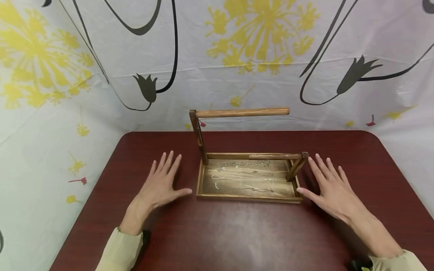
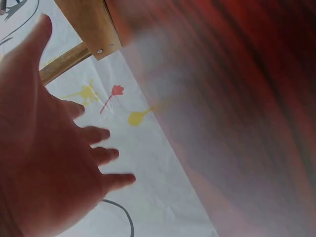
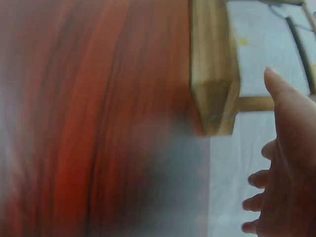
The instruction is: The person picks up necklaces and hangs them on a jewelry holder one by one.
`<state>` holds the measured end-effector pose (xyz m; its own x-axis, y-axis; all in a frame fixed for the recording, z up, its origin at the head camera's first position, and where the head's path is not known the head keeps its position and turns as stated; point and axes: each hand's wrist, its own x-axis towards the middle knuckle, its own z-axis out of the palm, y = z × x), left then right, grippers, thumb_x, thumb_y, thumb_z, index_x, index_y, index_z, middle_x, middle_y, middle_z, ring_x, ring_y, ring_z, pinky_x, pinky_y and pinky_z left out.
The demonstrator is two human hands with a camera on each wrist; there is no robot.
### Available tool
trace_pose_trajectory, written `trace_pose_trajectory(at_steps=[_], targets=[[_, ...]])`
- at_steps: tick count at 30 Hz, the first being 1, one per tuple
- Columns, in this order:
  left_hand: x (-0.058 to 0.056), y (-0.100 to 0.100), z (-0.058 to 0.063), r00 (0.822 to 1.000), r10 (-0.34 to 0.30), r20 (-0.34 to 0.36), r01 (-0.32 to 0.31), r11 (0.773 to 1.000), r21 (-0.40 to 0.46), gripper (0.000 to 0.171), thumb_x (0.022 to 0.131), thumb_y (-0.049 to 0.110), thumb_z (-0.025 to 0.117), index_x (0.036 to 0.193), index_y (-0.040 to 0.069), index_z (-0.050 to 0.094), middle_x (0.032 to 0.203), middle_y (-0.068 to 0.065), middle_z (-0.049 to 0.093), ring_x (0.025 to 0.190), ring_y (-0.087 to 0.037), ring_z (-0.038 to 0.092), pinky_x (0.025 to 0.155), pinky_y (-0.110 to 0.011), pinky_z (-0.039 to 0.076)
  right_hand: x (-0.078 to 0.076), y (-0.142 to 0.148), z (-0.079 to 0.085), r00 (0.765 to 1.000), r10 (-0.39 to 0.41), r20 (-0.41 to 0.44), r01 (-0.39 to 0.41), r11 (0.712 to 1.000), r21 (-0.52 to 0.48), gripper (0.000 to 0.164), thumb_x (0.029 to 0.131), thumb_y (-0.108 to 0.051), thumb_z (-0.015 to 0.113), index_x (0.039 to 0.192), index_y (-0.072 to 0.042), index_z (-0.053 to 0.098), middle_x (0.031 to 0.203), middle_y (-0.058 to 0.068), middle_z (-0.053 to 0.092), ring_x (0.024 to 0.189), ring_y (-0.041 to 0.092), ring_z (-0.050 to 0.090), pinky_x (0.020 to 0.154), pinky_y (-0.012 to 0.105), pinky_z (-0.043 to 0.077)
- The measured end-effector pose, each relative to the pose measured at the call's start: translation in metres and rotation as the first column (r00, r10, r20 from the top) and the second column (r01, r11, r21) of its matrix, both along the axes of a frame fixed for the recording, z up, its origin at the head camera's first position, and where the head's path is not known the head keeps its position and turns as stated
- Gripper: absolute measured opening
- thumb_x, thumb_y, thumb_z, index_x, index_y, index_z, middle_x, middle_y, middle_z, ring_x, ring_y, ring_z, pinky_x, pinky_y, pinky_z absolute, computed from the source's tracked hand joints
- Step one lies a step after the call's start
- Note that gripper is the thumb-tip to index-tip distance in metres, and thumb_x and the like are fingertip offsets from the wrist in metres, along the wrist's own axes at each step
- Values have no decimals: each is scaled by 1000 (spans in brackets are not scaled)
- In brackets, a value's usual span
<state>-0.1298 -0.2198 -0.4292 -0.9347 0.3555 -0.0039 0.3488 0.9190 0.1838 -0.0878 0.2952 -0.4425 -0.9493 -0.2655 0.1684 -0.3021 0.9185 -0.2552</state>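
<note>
A wooden jewelry stand (image 1: 198,135) is on the table, its tall left post carrying a long upper bar (image 1: 242,112) and its short right post a lower bar (image 1: 276,156). Inside its shallow tray (image 1: 249,198) lie several thin necklaces (image 1: 242,177), loosely spread. My left hand (image 1: 159,186), fingers spread, is just left of the tray and holds nothing. On the other side my right hand (image 1: 333,192) is also spread and bare, its thumb tip right at the tray's front right corner. Both wrist views show a hand (image 2: 49,143) beside the wooden stand (image 3: 215,54).
The dark red table (image 1: 244,233) has rounded far corners. Behind it and at the sides hangs a white cloth (image 1: 190,45) printed with yellow and grey flowers. Light-colored sleeves (image 1: 120,250) cover both forearms.
</note>
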Motion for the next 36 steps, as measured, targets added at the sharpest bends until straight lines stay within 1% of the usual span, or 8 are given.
trace_pose_trajectory(at_steps=[4,11,13,15,19,22,28,36], targets=[[-2,4,1,999,-35,25,34,998,53,118,76,80,61,162,23,4,166,-10,3,152,-30,-2,117,-57,7,9,-8,7,999,38,-13,-38,999,-16,97,91,-55,65,161,-17,10,166,7,3,151,36,2,118,54,-4],[-4,7,0,997,-60,47,56,994,93,119,75,77,66,162,23,6,166,-6,5,152,-28,2,118,-55,11,17,-17,12,996,64,-54,-64,998,-4,96,89,-53,68,161,-13,18,166,6,7,151,34,5,119,50,-3],[-5,8,1,997,-62,53,56,993,100,118,75,78,66,162,25,4,166,-5,5,152,-28,3,118,-54,12,18,-18,12,996,64,-64,-65,998,-13,95,88,-53,69,160,-13,21,166,8,11,150,36,12,119,51,2],[-6,10,2,996,-60,69,51,990,128,118,74,76,68,161,29,4,166,-3,5,152,-29,5,118,-54,13,19,-19,13,994,70,-81,-72,997,-23,94,87,-53,71,159,-13,26,164,11,17,146,40,22,117,54,12],[-8,15,5,992,-55,110,32,979,201,116,73,72,73,159,37,4,166,3,5,152,-28,8,116,-54,19,20,-19,14,991,80,-111,-85,996,-41,92,83,-51,75,155,-11,35,156,17,33,130,46,43,103,58,29],[-10,19,6,990,-51,130,20,972,232,118,71,70,76,158,41,3,166,7,5,151,-23,12,114,-52,26,21,-21,15,990,70,-122,-77,996,-51,89,81,-52,77,151,-11,41,148,18,42,116,45,52,95,57,36],[-13,23,7,984,-66,168,21,966,259,123,68,66,81,159,40,2,166,4,11,148,-21,23,107,-53,37,23,-28,17,985,72,-158,-84,994,-68,81,77,-52,81,140,-9,54,132,12,53,103,36,58,85,53,42],[-13,26,6,973,-84,214,24,964,265,122,68,72,78,161,30,11,165,4,16,146,-22,29,108,-50,37,23,-43,19,976,111,-189,-123,991,-55,75,76,-51,81,136,-12,57,121,8,58,97,33,61,81,51,46]])
